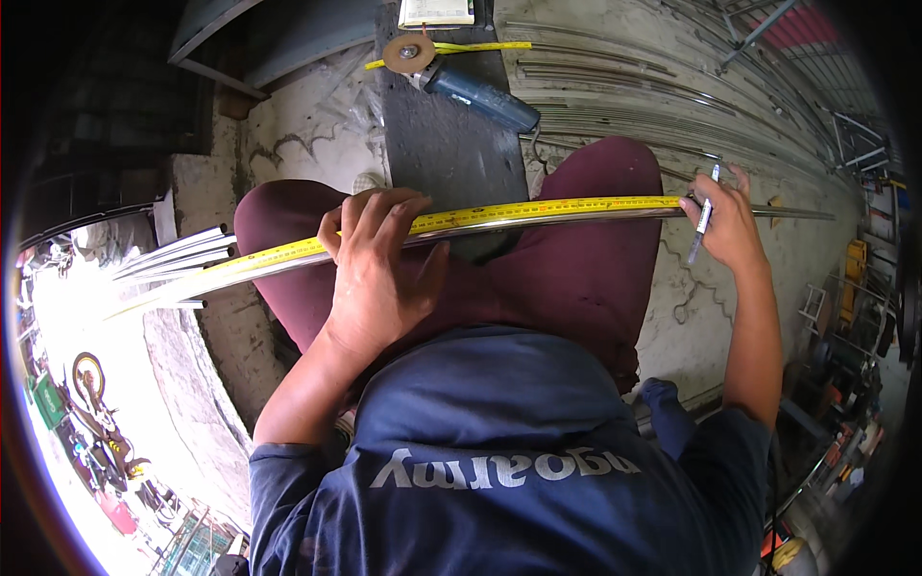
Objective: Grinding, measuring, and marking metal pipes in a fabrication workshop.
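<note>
A long shiny metal tube (567,220) lies across my thighs, running from the bright left side to the right. Along it stretches a yellow tape measure blade (547,207). My left hand (376,264) curls its fingers over the blade and tube, thumb on the near side. Farther right, my right hand (728,223) pinches the blade's end by the tube and also holds a slim pen (706,217) upright between its fingers. What the right palm covers is hidden.
Ahead of my knees, an angle grinder (480,99) with a brown disc rests on a dark board (461,149). Another yellow tape strip (480,46) lies beyond it. Several metal tubes (615,82) lie on the floor at far right; more tube ends (197,252) show at left.
</note>
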{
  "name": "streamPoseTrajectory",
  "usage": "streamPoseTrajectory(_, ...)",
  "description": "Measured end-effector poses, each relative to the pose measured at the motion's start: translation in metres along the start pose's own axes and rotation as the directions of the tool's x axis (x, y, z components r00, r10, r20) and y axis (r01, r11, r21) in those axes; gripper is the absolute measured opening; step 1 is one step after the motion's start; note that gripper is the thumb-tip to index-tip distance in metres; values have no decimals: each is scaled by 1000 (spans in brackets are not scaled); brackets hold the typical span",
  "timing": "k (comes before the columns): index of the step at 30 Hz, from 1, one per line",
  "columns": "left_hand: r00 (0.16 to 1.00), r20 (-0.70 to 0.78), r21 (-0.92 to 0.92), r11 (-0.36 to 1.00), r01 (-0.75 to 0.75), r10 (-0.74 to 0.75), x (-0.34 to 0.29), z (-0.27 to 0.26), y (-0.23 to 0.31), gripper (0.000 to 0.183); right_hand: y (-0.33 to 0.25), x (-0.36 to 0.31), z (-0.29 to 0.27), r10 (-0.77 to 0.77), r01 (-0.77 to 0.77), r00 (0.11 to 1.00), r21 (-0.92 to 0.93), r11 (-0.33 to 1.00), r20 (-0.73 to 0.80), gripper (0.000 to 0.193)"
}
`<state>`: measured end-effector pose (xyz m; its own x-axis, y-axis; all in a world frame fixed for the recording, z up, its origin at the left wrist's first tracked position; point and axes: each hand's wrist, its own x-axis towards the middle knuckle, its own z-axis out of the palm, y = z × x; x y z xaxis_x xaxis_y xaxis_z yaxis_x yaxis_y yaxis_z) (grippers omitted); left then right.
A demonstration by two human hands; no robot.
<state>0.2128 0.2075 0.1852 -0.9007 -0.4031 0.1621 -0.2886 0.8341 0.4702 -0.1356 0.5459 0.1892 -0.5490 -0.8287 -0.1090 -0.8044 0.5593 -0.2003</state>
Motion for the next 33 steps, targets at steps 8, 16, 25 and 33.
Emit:
streamPoseTrajectory(8, 998, -41, 23, 999, 39, -38, 11, 22, 0, 39, -1, -2, 1, -21, 21, 999, -4, 1000, -40, 27)
streamPoseTrajectory(16, 998, -33, 1, 998, 59, -59, 13, 37, 1, 37, -2, -3, 0, -6, 6, 999, -8, 1000, -33, 28)
streamPoseTrajectory(25, 994, 22, 38, 994, 107, -107, 15, 32, 1, 31, -2, -3, 2, -3, 3, 999, -5, 1000, -55, 27)
streamPoseTrajectory(33, 992, 43, 18, 992, 122, -122, 15, 31, 1, 30, -2, -3, 3, -13, 12, 998, -19, 1000, -62, 26)
